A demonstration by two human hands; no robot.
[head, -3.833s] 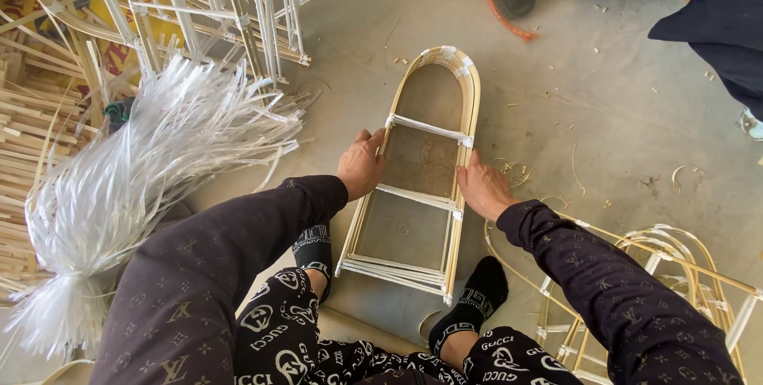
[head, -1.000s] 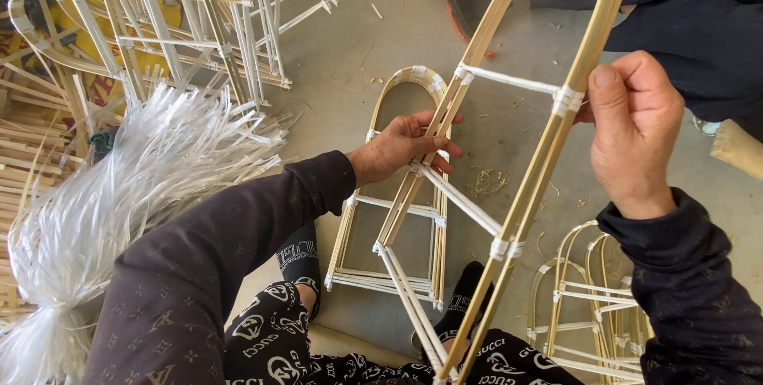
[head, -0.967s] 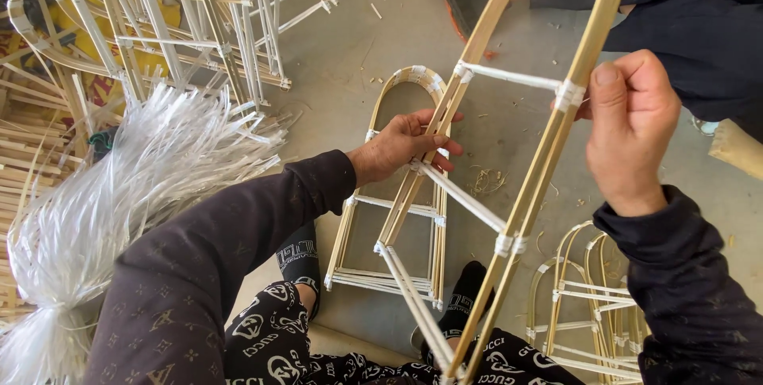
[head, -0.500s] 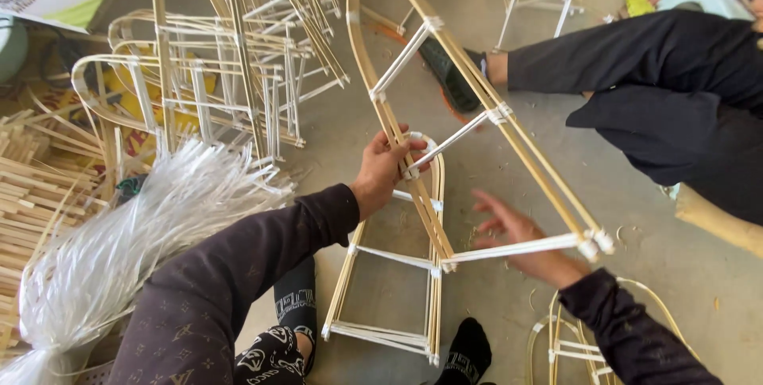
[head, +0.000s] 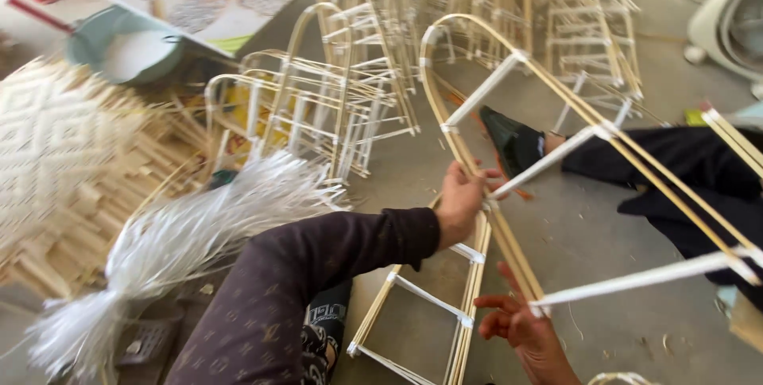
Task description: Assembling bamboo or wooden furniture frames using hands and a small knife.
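Left hand reaches forward, fingers wrapped round side rail of arched frame, lifted and tilted above floor. Right hand under frame's low end, fingers spread wide, touching rail.

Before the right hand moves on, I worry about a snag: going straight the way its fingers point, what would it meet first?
The right hand, open with fingers aimed up and left, would probably first meet the lower end of the lifted arched bamboo frame with white-wrapped rungs; depth is unclear. The left hand grips that frame.

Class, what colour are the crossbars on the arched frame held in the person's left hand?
White crossbars on a pale tan arched frame, gripped by the left hand; clearest in the head view.
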